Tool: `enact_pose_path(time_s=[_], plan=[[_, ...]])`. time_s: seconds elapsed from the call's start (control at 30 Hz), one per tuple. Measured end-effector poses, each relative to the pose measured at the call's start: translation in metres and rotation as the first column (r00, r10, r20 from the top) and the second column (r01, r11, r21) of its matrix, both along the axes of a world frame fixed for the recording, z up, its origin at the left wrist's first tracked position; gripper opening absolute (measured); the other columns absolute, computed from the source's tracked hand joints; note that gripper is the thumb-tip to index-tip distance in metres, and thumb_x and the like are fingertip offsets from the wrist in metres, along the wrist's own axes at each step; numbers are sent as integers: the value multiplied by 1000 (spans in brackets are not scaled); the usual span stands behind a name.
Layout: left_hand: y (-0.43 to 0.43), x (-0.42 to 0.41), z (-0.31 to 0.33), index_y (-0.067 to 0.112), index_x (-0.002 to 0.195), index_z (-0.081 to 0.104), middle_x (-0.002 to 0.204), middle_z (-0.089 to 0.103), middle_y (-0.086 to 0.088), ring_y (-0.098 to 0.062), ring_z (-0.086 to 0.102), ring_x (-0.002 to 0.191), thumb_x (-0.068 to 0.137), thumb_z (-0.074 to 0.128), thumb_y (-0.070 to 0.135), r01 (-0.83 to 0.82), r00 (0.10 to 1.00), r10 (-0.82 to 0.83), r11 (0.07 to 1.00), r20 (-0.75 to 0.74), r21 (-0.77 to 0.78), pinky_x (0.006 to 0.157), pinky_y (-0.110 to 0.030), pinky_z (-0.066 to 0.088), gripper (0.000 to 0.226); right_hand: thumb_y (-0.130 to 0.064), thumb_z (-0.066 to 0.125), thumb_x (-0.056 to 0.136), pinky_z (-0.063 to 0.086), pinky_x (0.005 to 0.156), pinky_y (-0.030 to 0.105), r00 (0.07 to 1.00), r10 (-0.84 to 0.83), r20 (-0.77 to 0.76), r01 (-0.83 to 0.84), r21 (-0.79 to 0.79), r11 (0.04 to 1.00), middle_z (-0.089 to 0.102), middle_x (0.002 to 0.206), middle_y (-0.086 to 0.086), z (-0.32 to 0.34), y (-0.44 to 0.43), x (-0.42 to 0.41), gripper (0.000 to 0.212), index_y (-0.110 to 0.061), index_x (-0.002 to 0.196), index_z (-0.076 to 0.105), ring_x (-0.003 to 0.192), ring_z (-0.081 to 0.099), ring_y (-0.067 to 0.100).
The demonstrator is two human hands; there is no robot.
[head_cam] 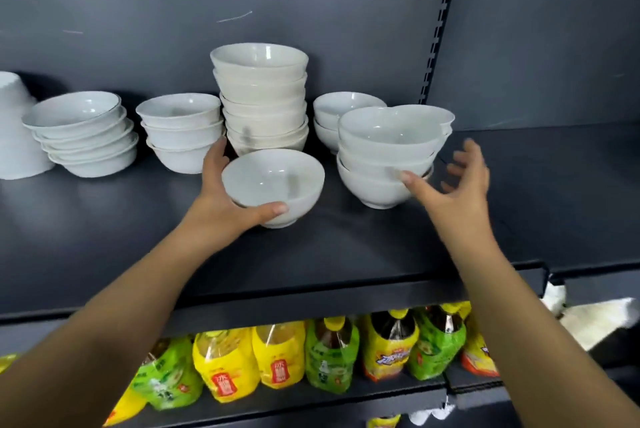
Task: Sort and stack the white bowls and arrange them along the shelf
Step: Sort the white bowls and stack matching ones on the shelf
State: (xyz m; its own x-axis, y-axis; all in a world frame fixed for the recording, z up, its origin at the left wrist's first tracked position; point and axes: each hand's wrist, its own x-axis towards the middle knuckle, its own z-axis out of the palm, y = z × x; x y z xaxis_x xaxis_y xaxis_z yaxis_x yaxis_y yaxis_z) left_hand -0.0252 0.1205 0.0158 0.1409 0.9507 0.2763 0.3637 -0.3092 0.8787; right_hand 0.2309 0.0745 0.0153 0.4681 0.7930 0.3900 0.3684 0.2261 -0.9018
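My left hand (pixel 225 199) grips a single white bowl (pixel 273 181) near the middle of the dark shelf (pixel 346 247), thumb across its lower front. My right hand (pixel 457 185) is spread open beside a stack of three white bowls (pixel 384 157), its thumb touching the stack's right side. Behind the single bowl rises a tall stack of cream bowls (pixel 259 98). To its left are a short stack of white bowls (pixel 180 133) and a stack of shallow bowls (pixel 83 133). More white bowls (pixel 332 119) stand behind the right stack.
A large white upturned bowl (pixel 14 136) sits at the far left edge. The shelf's right part (pixel 554 185) is bare dark metal. Bottles with yellow and green labels (pixel 311 358) fill the lower shelf. A slotted upright (pixel 440 22) divides the back panel.
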Motion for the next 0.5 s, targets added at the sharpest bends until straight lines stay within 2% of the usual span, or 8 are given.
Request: enact_pose_path(time_s=[0.03, 0.1, 0.17, 0.23, 0.33, 0.5], plan=[[-2, 2, -1, 27, 146, 1, 139, 28, 10, -2, 31, 119, 62, 86, 17, -21, 1000, 21, 1000, 22, -8, 89, -8, 29, 120, -37, 82, 62, 31, 107, 24, 995, 84, -56, -89, -93, 992, 25, 143, -5, -1, 8, 6, 101, -25, 141, 20, 133, 29, 13], [-8, 5, -4, 26, 146, -1, 134, 27, 12, -2, 32, 118, 65, 81, 7, -32, 999, 32, 999, 16, -10, 86, -5, 31, 117, -47, 84, 49, 31, 110, 34, 955, 245, -168, -275, -184, 944, 25, 148, -7, -6, 21, 12, 121, -28, 145, 12, 136, 29, 13], [-14, 7, -7, 26, 146, -1, 129, 26, 15, -1, 33, 119, 65, 80, 6, -45, 999, 45, 999, -4, -15, 90, -8, 31, 116, -33, 84, 59, 37, 102, 29, 925, 321, -202, -353, -149, 924, 39, 139, -9, -9, 29, 12, 105, -25, 141, 20, 129, 39, 13], [-17, 7, -8, 25, 146, 2, 128, 30, 12, -5, 37, 120, 67, 79, 7, -61, 998, 61, 998, 8, -12, 95, -17, 32, 112, -21, 81, 67, 40, 98, 27, 935, 298, -194, -320, -95, 943, 45, 131, -8, -7, 31, 9, 87, -22, 135, 28, 123, 44, 13], [-15, 6, -10, 24, 145, 4, 128, 31, 9, -7, 37, 120, 67, 79, 8, -78, 997, 77, 997, 17, 9, 100, -24, 33, 110, -21, 81, 67, 40, 94, 25, 954, 246, -171, -261, -77, 962, 47, 126, -8, -7, 27, 6, 82, -19, 133, 33, 118, 47, 12], [-15, 5, -13, 25, 145, 4, 127, 31, 6, -9, 37, 122, 64, 82, 13, -85, 996, 84, 996, 31, 25, 105, -29, 33, 113, -26, 80, 66, 41, 95, 26, 948, 292, -124, -305, -98, 947, 49, 129, -8, -11, 20, 3, 84, -22, 136, 33, 118, 47, 11]])
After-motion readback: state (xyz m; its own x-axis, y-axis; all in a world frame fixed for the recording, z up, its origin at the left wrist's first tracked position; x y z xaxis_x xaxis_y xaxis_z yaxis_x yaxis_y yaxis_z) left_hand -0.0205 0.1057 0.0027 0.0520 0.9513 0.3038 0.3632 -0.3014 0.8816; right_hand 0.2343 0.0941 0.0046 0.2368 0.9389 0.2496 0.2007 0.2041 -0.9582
